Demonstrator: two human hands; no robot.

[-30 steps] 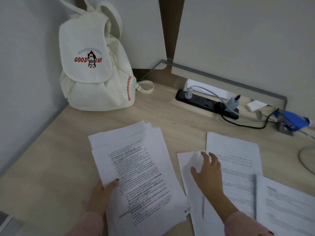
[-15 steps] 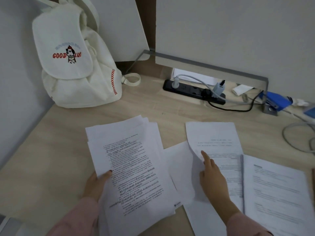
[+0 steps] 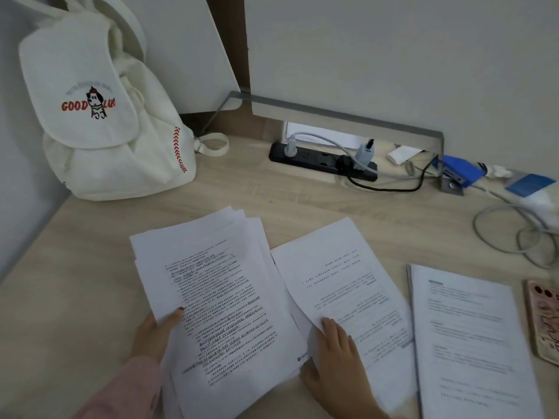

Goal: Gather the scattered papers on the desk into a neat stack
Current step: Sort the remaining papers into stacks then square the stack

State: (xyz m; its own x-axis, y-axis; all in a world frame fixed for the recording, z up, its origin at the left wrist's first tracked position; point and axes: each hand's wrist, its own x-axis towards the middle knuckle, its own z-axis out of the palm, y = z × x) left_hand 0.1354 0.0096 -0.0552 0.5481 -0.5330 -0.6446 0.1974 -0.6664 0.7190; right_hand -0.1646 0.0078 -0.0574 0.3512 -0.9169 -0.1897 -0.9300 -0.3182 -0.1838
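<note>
Technique: slide the loose printed sheet (image 3: 341, 285) flat across the tabletop (image 3: 75, 297) onto the fanned paper stack (image 3: 217, 297), then square the edges. Right hand (image 3: 338, 367) lies flat and unclenched, fingertips pressing that sheet's near-left corner. Left hand (image 3: 157, 331) pinches the stack's left edge, thumb on top. A stapled document (image 3: 465, 343) lies just right of the right hand, untouched.

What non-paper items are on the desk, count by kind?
Backpack: 1
Power strip: 1
Phone: 1
Blue stapler-like tool: 1
Total: 4. The blue-and-white item at the far right edge is cut off and not counted.
</note>
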